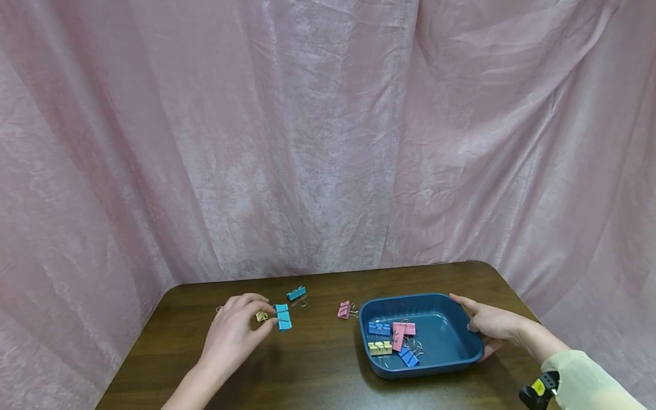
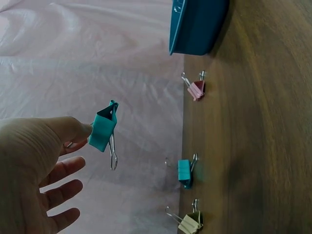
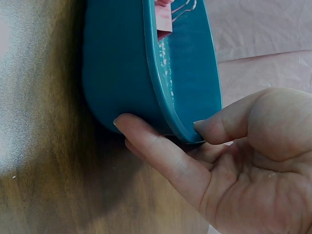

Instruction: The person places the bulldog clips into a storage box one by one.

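Note:
Between thumb and index finger my left hand (image 1: 234,329) pinches a light-blue binder clip (image 1: 283,317), lifted above the table; the left wrist view shows this clip (image 2: 103,127) with one wire handle hanging down. My right hand (image 1: 494,324) grips the right end of a dark blue tray (image 1: 410,373), thumb over the rim and fingers along the outer wall. Inside lie two blue clips, one of them (image 1: 379,328) at the back, a yellow clip (image 1: 380,348) and pink clips (image 1: 398,337), bunched at the left.
On the table (image 1: 318,364), a teal clip (image 1: 296,293) lies behind my left hand and a pink clip (image 1: 344,310) just left of the tray. A yellow clip (image 1: 261,316) shows beyond the left fingers. A pink curtain (image 1: 307,142) hangs behind the table's far edge.

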Demonstrator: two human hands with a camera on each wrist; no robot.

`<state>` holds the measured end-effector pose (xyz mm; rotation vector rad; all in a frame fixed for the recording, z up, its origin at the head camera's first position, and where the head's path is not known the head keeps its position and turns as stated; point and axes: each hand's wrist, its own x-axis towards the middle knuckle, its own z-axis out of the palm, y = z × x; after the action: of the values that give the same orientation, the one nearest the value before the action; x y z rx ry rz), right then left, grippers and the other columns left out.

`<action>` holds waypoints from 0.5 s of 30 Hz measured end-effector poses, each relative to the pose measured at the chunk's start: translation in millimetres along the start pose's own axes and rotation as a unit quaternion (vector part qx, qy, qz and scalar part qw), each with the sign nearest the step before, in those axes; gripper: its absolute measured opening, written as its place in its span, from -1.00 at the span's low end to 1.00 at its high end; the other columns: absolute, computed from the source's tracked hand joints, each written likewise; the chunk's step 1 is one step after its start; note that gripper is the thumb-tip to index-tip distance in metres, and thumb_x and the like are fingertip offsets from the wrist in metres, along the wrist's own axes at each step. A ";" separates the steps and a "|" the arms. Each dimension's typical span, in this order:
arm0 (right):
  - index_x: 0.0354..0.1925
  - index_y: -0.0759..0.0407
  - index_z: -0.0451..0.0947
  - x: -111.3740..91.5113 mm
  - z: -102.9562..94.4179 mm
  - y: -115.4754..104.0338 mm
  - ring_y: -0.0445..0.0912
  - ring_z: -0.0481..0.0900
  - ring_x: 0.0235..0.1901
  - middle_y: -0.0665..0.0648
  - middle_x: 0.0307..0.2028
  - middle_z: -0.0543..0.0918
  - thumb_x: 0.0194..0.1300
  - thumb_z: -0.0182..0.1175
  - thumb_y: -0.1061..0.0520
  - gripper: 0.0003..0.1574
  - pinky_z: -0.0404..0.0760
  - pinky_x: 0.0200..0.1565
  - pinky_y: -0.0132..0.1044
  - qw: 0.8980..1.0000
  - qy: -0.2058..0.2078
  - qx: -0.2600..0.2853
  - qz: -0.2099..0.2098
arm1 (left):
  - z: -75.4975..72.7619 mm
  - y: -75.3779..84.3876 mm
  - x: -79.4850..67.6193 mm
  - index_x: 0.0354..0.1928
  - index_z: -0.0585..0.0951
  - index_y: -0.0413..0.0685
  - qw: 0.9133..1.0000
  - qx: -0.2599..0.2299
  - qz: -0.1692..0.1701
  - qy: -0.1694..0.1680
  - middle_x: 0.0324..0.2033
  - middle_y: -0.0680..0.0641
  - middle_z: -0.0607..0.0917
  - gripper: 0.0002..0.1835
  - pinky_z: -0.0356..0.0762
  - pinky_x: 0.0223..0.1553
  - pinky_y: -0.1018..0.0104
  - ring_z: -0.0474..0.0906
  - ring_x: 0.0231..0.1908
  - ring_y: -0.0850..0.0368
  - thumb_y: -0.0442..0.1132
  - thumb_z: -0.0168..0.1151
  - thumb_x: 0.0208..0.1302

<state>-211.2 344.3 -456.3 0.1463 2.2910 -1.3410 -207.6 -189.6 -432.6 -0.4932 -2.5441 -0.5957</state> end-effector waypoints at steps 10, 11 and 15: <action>0.64 0.05 -0.20 0.2 -0.3 -2.2 0.22 0.69 -0.28 0.74 0.36 -0.11 0.36 -0.10 0.45 0.02 0.74 -0.40 0.06 1.000 -0.001 -0.003 0.008 | 6.0 8.9 6.5 -0.32 0.72 0.35 1.000 -0.008 0.019 -0.003 -0.10 0.24 0.69 -0.83 0.48 0.03 -0.01 0.55 0.05 0.04 -0.06 0.58 0.11; 0.64 0.05 -0.20 0.2 -0.3 -2.3 0.22 0.69 -0.28 0.74 0.36 -0.11 0.36 -0.09 0.45 0.02 0.74 -0.40 0.06 1.000 -0.001 -0.002 0.009 | 6.6 9.5 6.9 -0.32 0.73 0.35 1.000 -0.009 0.021 -0.003 -0.10 0.26 0.68 -0.84 0.47 0.02 0.00 0.55 0.05 0.04 -0.06 0.58 0.12; 0.64 0.05 -0.20 1.2 -0.8 -1.9 0.23 0.67 -0.21 0.77 0.36 -0.08 0.37 -0.09 0.46 0.02 0.74 -0.37 0.08 1.000 -0.002 -0.003 0.010 | 8.8 12.2 8.5 -0.32 0.73 0.35 1.000 -0.015 0.026 -0.001 -0.11 0.27 0.67 -0.83 0.46 0.02 0.01 0.54 0.04 0.07 -0.08 0.58 0.11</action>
<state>-213.2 343.9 -455.0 0.1634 2.2840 -1.3222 -212.5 -173.1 -431.3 -0.5694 -2.5198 -0.6165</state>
